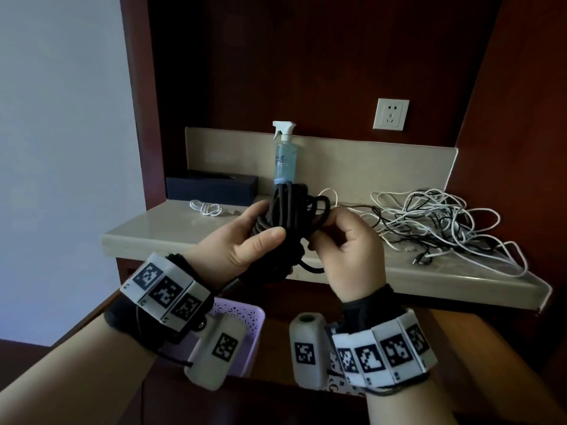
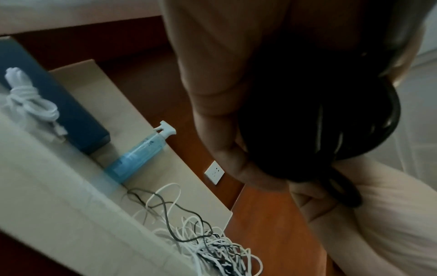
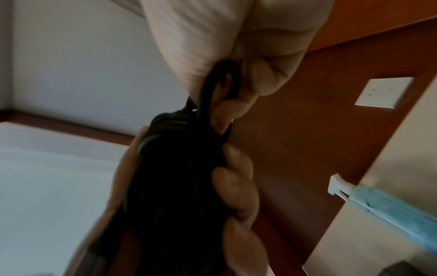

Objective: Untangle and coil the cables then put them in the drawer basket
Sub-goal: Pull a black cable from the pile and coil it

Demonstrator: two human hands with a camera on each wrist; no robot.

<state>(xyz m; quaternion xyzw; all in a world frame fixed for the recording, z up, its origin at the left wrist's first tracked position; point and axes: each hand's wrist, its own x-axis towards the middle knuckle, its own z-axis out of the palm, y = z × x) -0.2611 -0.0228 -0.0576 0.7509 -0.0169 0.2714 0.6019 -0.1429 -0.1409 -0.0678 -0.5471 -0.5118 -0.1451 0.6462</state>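
The left hand (image 1: pixel 245 240) holds the black coil (image 1: pixel 285 210) above the surface (image 1: pixel 184 231); the right hand (image 1: pixel 352 250) pinches one strand. Behind stand a spray bottle (image 1: pixel 283 154) and box (image 1: pixel 211 187). The tangle (image 1: pixel 445 225) lies right, a white coil (image 1: pixel 205 207) left, the basket (image 1: pixel 245 320) below.

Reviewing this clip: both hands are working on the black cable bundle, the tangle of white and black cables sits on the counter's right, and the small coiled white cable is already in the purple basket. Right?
Not quite. The small coiled white cable lies on the counter, in front of the dark box, not in the purple basket; the head view shows it. Otherwise correct: left hand and right hand hold the black cable bundle, with the tangle at the right.
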